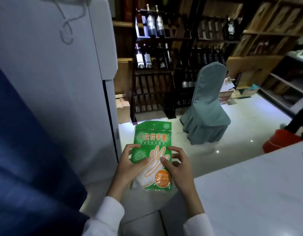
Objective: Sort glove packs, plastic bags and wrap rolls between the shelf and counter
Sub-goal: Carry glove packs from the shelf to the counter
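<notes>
Flat green plastic glove pack (153, 155) was held upright in mid-air, left hand (130, 165) and right hand (176, 165) pinching its side edges, left of the white surface (249, 193); not yet placed, sorting judged unfinished.

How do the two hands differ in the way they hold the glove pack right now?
The left hand grips the glove pack at its left edge, thumb across the green print; the right hand grips the right edge, thumb on the printed hand outline. Both hold it off the counter.

glove pack (152, 150) edges hidden under fingers (133, 147); counter (258, 193) cut off right
</notes>
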Motion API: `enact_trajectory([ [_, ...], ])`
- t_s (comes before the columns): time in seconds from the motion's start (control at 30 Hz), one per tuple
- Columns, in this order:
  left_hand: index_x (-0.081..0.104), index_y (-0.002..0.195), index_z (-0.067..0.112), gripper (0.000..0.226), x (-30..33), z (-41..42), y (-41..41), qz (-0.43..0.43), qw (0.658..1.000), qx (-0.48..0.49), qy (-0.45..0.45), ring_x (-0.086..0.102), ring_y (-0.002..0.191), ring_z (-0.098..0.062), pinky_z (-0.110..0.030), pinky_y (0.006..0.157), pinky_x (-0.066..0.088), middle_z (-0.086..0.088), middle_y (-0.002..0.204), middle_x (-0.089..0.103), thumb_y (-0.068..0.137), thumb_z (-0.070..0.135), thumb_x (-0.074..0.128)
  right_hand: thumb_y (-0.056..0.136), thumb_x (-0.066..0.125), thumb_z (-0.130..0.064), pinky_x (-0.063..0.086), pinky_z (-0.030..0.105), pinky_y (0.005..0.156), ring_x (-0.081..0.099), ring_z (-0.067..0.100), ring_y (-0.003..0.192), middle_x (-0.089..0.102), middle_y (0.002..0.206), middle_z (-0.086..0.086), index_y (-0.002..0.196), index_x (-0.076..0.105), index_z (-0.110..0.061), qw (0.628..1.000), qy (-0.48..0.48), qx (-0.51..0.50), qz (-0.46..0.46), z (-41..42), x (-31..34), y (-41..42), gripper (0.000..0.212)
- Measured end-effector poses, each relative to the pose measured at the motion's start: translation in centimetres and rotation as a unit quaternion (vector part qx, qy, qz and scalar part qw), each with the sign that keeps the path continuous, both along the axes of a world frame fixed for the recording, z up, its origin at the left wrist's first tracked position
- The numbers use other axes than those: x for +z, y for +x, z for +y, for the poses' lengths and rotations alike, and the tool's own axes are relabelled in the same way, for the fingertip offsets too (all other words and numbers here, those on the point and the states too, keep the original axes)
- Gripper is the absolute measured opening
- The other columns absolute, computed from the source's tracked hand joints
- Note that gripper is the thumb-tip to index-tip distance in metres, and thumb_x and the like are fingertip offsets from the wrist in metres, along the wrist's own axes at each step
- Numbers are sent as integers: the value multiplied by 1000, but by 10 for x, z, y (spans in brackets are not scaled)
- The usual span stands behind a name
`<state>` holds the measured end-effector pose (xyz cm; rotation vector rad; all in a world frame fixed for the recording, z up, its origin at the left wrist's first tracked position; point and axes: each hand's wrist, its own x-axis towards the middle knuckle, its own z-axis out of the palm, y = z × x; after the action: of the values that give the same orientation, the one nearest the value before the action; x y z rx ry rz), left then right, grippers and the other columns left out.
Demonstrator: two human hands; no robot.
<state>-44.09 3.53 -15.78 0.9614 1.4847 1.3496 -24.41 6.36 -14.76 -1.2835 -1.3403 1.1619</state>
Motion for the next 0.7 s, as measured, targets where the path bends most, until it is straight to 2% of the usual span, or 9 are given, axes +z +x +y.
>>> enact_trajectory([
  [0.07, 63, 107, 36, 62, -4, 36, -12, -7, 1000, -10, 3, 77, 93, -16, -28, 74, 61, 3, 107, 77, 55, 42, 96, 86, 86, -16, 62, 36, 58, 75, 16, 73, 74, 98, 7, 116, 67, -30, 1000, 0, -8, -5, 28, 2, -8, 39],
  [0.17, 61, 111, 36, 66, -5, 86, -19, 9, 999, -39, -4, 77, 93, -17, -36, 77, 62, 7, 105, 77, 57, 45, 97, 86, 86, -19, 65, 47, 63, 77, 25, 77, 74, 100, 10, 117, 66, -31, 1000, -13, -17, 8, 68, 0, -11, 38],
  [0.3, 60, 110, 36, 62, -4, 156, -12, 13, 997, -72, -7, 77, 92, -15, -35, 74, 63, 12, 103, 77, 59, 38, 95, 86, 87, -17, 60, 34, 58, 75, 20, 72, 73, 96, 9, 117, 67, -30, 998, -23, -52, 26, 127, -9, -4, 40],
  [0.37, 60, 108, 35, 55, -6, 193, -3, 19, 996, -85, -9, 77, 93, -15, -38, 76, 64, 9, 105, 77, 66, 27, 95, 86, 87, -18, 62, 37, 59, 77, 24, 76, 74, 98, 10, 117, 67, -32, 997, -39, -63, 37, 160, -16, 4, 39],
  [0.43, 60, 107, 35, 50, -8, 226, 6, 17, 996, -90, -9, 76, 94, -14, -39, 78, 64, 2, 110, 74, 75, 14, 92, 86, 87, -20, 65, 44, 63, 78, 30, 82, 74, 100, 10, 117, 67, -33, 995, -47, -69, 48, 192, -20, 13, 39],
  [0.6, 61, 113, 22, 44, -6, 329, 38, 6, 990, -136, -23, 75, 94, -7, -25, 72, 61, -1, 118, 70, 82, 1, 84, 86, 86, -21, 66, 49, 65, 78, 32, 85, 72, 101, 13, 112, 70, -35, 990, -54, -113, 66, 285, -29, 48, 33],
  [0.7, 62, 112, 21, 43, 1, 386, 61, 15, 985, -169, -16, 73, 92, 0, -15, 66, 58, 12, 108, 72, 82, -3, 82, 88, 85, -21, 66, 49, 66, 78, 32, 88, 72, 103, 10, 112, 70, -33, 985, -47, -142, 86, 329, -27, 72, 31],
])
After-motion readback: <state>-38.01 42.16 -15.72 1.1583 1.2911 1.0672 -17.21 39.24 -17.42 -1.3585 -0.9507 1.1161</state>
